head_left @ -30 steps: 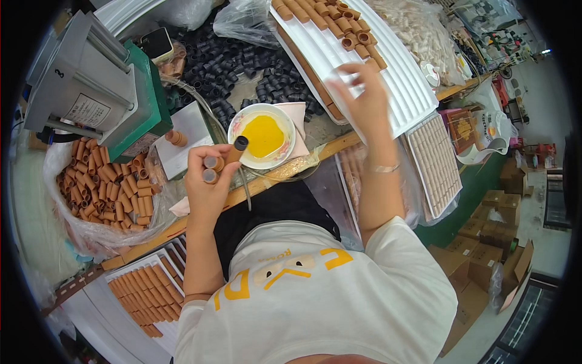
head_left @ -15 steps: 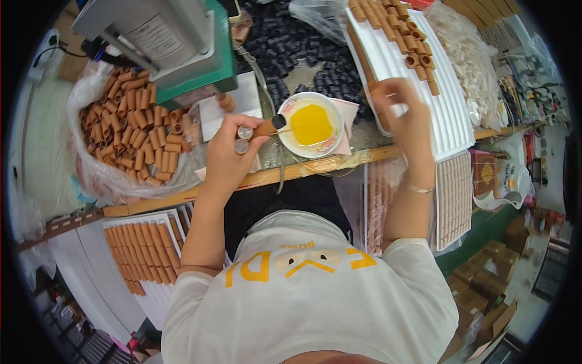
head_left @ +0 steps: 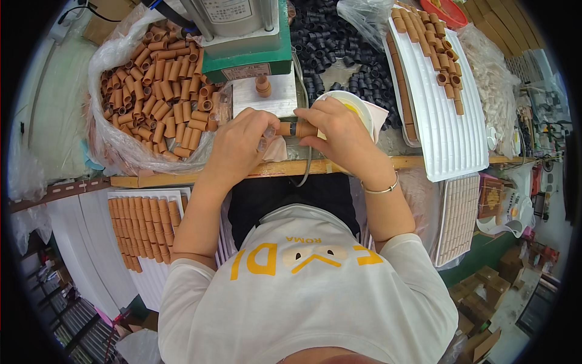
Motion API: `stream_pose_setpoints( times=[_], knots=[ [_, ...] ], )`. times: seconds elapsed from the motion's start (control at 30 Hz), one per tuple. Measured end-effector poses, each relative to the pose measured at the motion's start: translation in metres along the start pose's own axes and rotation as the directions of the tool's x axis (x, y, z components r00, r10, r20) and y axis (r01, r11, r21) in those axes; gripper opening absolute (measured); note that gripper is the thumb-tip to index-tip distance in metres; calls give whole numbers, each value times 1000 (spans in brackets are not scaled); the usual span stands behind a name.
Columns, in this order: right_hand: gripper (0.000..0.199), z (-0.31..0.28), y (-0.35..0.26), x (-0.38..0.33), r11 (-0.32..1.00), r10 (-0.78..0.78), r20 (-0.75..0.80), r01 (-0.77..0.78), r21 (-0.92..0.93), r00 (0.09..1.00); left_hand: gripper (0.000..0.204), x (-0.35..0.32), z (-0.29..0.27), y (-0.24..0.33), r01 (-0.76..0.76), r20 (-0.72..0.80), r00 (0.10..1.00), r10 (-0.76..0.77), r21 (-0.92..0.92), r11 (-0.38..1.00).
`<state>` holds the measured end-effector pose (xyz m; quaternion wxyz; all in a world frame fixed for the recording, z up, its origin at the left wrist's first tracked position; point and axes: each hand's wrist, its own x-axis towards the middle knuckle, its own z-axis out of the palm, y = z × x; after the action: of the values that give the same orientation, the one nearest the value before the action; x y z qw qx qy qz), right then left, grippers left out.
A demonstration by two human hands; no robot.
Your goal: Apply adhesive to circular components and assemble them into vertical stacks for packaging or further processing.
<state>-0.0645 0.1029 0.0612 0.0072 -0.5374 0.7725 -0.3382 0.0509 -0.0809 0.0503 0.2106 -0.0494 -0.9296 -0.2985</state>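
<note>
Terracotta-brown, one short tube (head_left: 307, 130) is gripped by the fingers of the right hand (head_left: 341, 130), lined up with a dark collar (head_left: 293, 128) and a second brown tube (head_left: 282, 128) pinched by the left hand (head_left: 242, 142), all above the front of the bench (head_left: 151, 181). Since dark collar shows between them, the pieces look only partly closed up. Brown lengths in rows on the lower-left tray (head_left: 154, 285) and those on the white ribbed tray (head_left: 461, 142) seem done or set aside; the plastic bag (head_left: 96, 109) of loose tubes and the heap of black pieces (head_left: 330, 51) appear yet to be used. Much of the white bowl (head_left: 369, 115) hides behind the right hand, the press (head_left: 245, 45) is cut off at the top, and two clear round ends (head_left: 262, 144) by the left fingers probably belong to held tubes, though their bodies are covered
</note>
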Motion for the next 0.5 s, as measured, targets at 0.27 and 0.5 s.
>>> stream_pose_setpoints(
  times=[0.27,0.5],
  knots=[
    [33,11,8,7,999,-35,16,35,-36,999,34,-4,12,-2,169,-239,935,-263,-354,920],
    [30,46,28,57,915,322,-100,-283,286,941,48,27,25,-60,411,-214,889,-406,-19,911]
  ],
)
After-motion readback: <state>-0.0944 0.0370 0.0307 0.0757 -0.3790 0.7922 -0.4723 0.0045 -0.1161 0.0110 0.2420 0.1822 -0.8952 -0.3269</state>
